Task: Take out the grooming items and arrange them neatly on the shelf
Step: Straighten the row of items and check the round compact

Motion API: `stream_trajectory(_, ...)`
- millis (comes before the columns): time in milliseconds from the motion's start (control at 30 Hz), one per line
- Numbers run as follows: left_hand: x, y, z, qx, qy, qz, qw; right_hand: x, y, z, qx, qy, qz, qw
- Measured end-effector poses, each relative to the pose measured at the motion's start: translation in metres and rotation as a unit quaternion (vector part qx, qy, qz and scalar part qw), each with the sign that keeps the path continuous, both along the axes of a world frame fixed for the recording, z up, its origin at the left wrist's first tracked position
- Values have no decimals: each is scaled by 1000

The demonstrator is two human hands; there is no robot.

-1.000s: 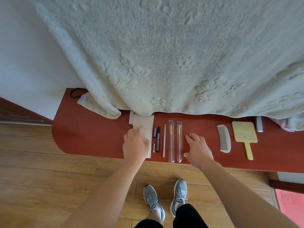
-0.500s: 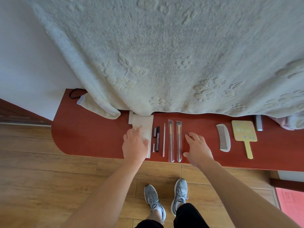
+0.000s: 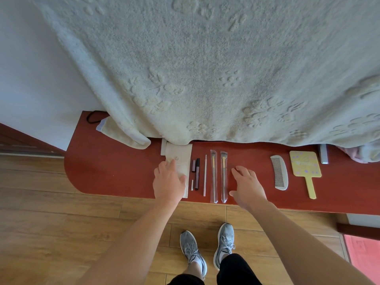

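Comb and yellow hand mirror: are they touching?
Apart. The head view shows a strip of red shelf between the comb and the yellow hand mirror.

Bedroom: draped blanket [image 3: 205, 68], wood floor [image 3: 61, 233]

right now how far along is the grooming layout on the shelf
Mostly done: dark tubes, white stick, two sleeved brushes, comb and hand mirror lie in a row on the red shelf. In hand: the left hand rests on the beige pouch, the right hand rests beside the brushes. Left: whether the pouch holds more cannot be seen.
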State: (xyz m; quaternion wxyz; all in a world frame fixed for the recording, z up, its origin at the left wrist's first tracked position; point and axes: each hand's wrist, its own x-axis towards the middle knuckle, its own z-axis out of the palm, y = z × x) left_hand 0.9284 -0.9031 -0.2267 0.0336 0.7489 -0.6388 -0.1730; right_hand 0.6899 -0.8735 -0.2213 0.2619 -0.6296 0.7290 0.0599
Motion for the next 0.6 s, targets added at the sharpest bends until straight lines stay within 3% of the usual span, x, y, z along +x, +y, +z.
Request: stream_trajectory(600,-4,2,0,-1,-13,2,1000,-1,0,-1,-2,-2,0,1000)
